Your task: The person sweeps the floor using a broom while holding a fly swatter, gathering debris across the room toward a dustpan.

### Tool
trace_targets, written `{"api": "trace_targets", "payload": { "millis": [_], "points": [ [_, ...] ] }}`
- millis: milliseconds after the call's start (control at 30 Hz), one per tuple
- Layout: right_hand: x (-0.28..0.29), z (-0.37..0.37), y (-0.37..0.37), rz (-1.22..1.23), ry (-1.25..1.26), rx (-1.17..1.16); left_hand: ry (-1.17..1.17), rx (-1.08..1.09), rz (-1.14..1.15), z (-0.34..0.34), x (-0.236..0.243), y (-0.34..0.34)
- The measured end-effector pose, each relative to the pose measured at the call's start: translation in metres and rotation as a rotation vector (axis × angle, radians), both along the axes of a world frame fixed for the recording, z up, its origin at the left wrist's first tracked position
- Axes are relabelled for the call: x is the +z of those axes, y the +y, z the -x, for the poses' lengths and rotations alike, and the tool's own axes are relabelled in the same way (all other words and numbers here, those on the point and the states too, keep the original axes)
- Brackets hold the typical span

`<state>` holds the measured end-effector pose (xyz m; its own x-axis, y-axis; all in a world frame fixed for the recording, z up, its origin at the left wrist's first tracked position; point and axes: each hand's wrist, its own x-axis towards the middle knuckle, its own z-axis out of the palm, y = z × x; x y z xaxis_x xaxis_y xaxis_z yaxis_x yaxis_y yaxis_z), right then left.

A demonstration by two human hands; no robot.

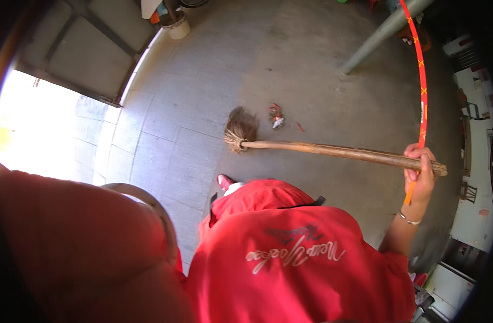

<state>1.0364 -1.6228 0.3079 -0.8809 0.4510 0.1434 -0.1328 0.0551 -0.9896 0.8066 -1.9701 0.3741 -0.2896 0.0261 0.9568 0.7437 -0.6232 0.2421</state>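
My right hand [421, 167] at the right is closed around the wooden handle of a straw broom [240, 131] and a long red strip with yellow crosses [423, 91], whose orange lower end shows below my fingers. The broom lies horizontally across the view, bristles toward the middle. Just right of the bristles, a small heap of debris [276, 117] with red and white scraps is on the grey floor [327, 102], beside a small red scrap [300, 127]. My red sleeve [85, 231] fills the lower left; my left hand is not in view.
A grey post [378, 40] stands at upper right. A bucket [176, 26] sits at the top beside a metal gate [82, 48], with a bright opening at left. Furniture and white surfaces line the right edge. A curved metal rim [160, 210] shows beside my left sleeve.
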Motion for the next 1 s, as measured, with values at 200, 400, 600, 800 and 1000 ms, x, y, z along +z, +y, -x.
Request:
{"api": "trace_targets", "payload": {
  "millis": [200,400,600,800,1000],
  "points": [
    [-0.005,-0.014,0.003,-0.015,-0.014,-0.034,0.091,0.090,0.050,0.018,0.006,-0.014],
    [-0.005,-0.015,0.002,-0.012,-0.040,-0.025,0.171,0.197,0.021,0.031,0.010,-0.011],
    [0.000,-0.011,0.006,0.001,-0.065,-0.037,0.114,0.190,0.021,0.020,-0.004,0.019],
    [-0.001,-0.007,0.003,0.005,-0.028,0.004,0.133,0.219,0.011,0.022,-0.015,0.031],
    [-0.003,-0.009,0.011,0.001,-0.040,0.017,0.179,0.339,0.016,0.004,-0.026,0.025]
  ]
}}
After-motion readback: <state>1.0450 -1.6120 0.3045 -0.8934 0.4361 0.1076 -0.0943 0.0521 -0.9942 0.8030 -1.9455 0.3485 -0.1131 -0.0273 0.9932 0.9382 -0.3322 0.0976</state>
